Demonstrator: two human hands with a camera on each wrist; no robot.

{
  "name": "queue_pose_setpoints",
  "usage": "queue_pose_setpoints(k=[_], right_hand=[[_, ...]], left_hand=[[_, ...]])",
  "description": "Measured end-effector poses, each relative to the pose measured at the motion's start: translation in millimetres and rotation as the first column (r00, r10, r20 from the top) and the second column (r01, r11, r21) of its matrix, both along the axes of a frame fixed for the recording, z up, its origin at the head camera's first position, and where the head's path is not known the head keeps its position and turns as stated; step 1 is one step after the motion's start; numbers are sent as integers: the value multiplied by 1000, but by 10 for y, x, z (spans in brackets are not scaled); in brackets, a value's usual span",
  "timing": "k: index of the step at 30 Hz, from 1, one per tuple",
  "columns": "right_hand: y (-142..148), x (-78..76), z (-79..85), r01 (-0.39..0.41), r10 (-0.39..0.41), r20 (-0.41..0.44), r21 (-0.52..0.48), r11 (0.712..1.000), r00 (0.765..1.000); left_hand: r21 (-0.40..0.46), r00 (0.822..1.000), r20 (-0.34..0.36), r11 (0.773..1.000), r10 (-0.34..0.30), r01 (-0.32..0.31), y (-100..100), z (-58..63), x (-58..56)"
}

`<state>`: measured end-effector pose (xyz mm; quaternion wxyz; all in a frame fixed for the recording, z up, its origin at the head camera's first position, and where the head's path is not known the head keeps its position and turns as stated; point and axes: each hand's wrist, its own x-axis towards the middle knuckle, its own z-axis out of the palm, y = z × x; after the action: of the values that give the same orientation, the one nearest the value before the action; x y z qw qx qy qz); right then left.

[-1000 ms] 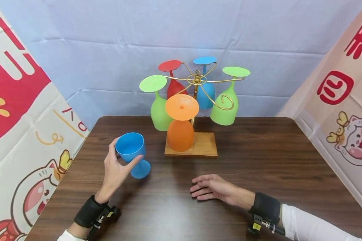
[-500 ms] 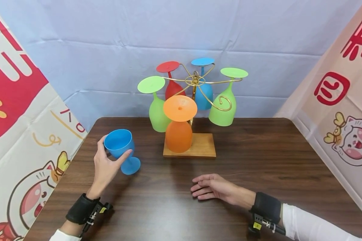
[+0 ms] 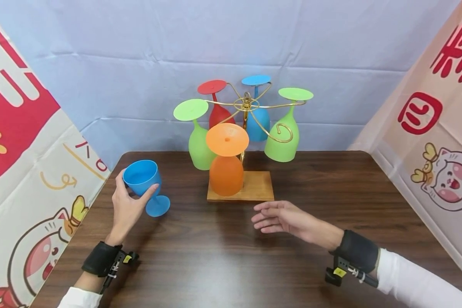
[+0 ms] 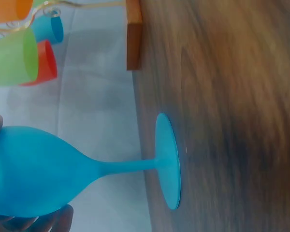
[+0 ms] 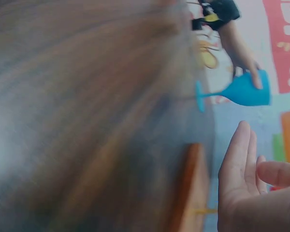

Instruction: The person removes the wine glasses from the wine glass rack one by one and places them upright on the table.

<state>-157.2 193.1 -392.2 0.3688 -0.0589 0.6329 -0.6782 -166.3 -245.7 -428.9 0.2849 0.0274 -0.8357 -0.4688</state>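
My left hand (image 3: 128, 209) grips the bowl of a blue plastic goblet (image 3: 142, 175), thumb on the near side and fingers round the far side. The goblet is upright, its round foot close over the table in the left wrist view. My right hand (image 3: 286, 220) holds nothing; its fingers are extended, in front of the wooden base (image 3: 259, 186) of a gold wire glass rack (image 3: 246, 105). From the rack hang an orange goblet (image 3: 226, 175), a red one (image 3: 220, 115), another blue one (image 3: 259, 122) and two green ones, left (image 3: 200, 147) and right (image 3: 282, 143).
One curled rack arm (image 3: 285, 133) at the front right carries no goblet. The dark wooden table (image 3: 331, 184) ends at a pale blue cloth backdrop (image 3: 138, 94). Printed cloths stand along the left (image 3: 34, 167) and right sides (image 3: 427, 141).
My left hand has moved left and slightly away from me with the blue goblet. My right hand has moved forward, closer to the rack's base. The hanging goblets stay on the rack.
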Motion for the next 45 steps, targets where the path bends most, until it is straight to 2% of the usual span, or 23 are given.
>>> queue_pose_setpoints(k=[6,11,15,17,23,27,32,36,39,41,43,45], right_hand=[[128,-42,292,42,-43,-17,-73,996,999],[233,-62,544,81,-85,-50,-91,993,995],[294,-66,762,105,-114,-97,-94,990,989],[300,-61,859,114,-127,-146,-94,989,981],[185,3,1064,123,-130,-347,-42,992,929],[85,69,1219,108,-118,-418,-47,993,901],[-1,104,1518,113,-144,-496,-92,989,856],[-82,68,1737,128,-183,-570,-136,982,801],[-172,45,1843,139,-218,-650,-171,975,728],[-251,33,1881,159,-231,-716,-168,973,659],[-340,15,1900,191,-235,-788,-151,970,569],[-425,-11,1905,240,-216,-856,-112,964,470]], left_hand=[[12,999,15,999,32,-32,-79,-1,-9],[12,999,13,999,48,-48,-146,2,-36],[18,999,6,998,53,-53,-207,3,-68],[20,999,2,998,55,-55,-237,8,-90],[21,997,-14,997,75,-75,-337,14,-165],[20,996,-3,996,84,-84,-383,19,-204],[27,997,15,997,75,-76,-418,41,-236],[31,997,15,997,70,-70,-451,60,-276],[29,998,14,997,68,-68,-463,58,-310],[28,998,12,997,68,-69,-463,45,-325],[33,998,16,997,69,-69,-455,30,-325],[39,997,21,996,73,-74,-447,9,-318]])
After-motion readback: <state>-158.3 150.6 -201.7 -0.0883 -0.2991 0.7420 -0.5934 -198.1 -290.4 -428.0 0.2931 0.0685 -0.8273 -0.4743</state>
